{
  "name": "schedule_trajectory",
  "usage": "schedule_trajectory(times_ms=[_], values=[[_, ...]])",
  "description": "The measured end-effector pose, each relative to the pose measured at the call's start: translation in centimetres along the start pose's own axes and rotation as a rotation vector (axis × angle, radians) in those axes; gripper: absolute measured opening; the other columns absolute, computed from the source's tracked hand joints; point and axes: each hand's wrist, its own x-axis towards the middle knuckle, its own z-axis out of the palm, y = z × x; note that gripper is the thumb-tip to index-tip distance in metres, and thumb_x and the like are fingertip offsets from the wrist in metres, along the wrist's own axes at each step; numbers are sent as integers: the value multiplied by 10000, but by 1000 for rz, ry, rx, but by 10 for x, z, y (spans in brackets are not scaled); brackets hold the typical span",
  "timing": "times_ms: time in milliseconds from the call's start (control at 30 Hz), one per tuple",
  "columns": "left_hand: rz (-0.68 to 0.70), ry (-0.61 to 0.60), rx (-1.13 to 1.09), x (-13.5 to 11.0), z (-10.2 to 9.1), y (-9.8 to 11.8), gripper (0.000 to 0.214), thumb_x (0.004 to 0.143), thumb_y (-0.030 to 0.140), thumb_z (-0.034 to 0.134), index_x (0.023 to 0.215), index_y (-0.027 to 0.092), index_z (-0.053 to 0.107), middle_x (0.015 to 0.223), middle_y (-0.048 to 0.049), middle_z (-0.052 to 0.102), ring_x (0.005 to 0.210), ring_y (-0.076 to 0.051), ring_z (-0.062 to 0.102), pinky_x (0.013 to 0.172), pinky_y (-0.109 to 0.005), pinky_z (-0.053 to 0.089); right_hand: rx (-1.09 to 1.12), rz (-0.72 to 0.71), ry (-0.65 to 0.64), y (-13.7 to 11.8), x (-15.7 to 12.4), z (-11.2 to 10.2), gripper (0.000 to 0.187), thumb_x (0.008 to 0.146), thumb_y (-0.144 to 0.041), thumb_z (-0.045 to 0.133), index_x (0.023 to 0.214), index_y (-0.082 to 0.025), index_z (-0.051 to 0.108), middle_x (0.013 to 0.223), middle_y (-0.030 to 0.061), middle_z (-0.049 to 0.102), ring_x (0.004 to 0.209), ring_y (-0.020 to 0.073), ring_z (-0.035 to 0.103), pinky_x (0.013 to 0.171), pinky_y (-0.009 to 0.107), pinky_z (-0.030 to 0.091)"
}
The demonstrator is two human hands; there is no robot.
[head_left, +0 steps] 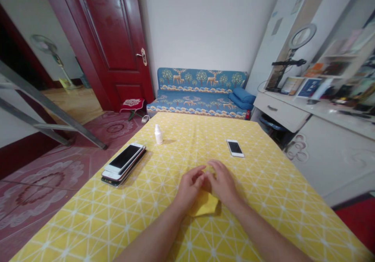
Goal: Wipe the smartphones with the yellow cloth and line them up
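Note:
Near the middle of the table, my left hand [190, 186] and my right hand [224, 184] come together, thumbs close to each other and fingers curved. A small yellow cloth [204, 205] sits between and under them, its lower edge showing toward me. Both hands appear closed on its upper part, though my fingers hide the exact grip. Ahead and to the right lies a white phone [235, 148] with a dark screen. On the left is a stack of several phones [124, 162], the top one white-framed. Beyond the stack, a small white bottle [158, 134] stands upright.
A yellow patterned cloth covers the table [164, 223]. Past its far edge is a blue sofa [202, 94]. A white cabinet [328, 148] flanks the right side, bearing a ring light [303, 37]. At left are a metal ladder [58, 109] and a red stool [132, 104].

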Motion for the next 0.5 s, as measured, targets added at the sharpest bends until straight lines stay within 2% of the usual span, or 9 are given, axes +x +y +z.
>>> schedule_trajectory(times_ms=[67, 167, 267, 333, 400, 467, 500], values=[[10, 80, 25, 3, -4, 0, 365, 812, 341, 606, 1115, 146, 668, 809, -64, 668, 743, -168, 602, 726, -293, 478, 88, 14, -119, -34, -25, -2, 171, 834, -193, 482, 951, -214, 605, 1031, 72, 628, 1005, 218, 580, 898, 362, 457], [129, 191, 233, 8, -20, 7, 297, 858, 322, 521, 1037, 162, 695, 834, -69, 671, 766, -176, 605, 722, -299, 483, 66, 80, -147, -66, -52, -4, 236, 752, -206, 610, 984, -220, 569, 966, 63, 613, 943, 249, 570, 844, 387, 448], [416, 300, 662, 13, -54, 28, 264, 877, 259, 472, 988, 198, 704, 971, -84, 670, 967, -212, 581, 900, -363, 439, 44, 27, -186, -74, -63, -1, 254, 705, -229, 692, 931, -235, 575, 972, 47, 598, 957, 259, 542, 854, 402, 415], [506, 439, 955, 15, -84, 46, 278, 869, 246, 474, 1045, 205, 685, 1071, -102, 640, 1051, -241, 537, 963, -416, 392, 65, -6, -206, -73, -62, 1, 207, 707, -216, 700, 872, -239, 578, 960, 27, 589, 951, 240, 531, 848, 384, 403], [448, 666, 1198, 14, -115, 61, 322, 872, 270, 466, 1126, 196, 649, 1171, -129, 596, 1152, -283, 474, 1013, -477, 323, 93, -2, -209, -71, -59, 2, 170, 715, -189, 689, 836, -235, 578, 932, 14, 586, 926, 219, 529, 831, 362, 397], [287, 911, 1343, 11, -142, 70, 395, 873, 323, 458, 1212, 168, 589, 1250, -171, 542, 1262, -341, 374, 1023, -537, 272, 122, 6, -208, -69, -57, 3, 158, 719, -166, 675, 832, -233, 587, 919, 9, 586, 917, 208, 529, 826, 349, 391], [188, 989, 1394, 9, -152, 71, 453, 860, 366, 472, 1248, 145, 553, 1280, -202, 514, 1302, -377, 317, 1015, -570, 254, 138, 8, -208, -68, -57, 2, 160, 720, -158, 671, 838, -234, 595, 922, 8, 588, 921, 205, 529, 829, 345, 388]])
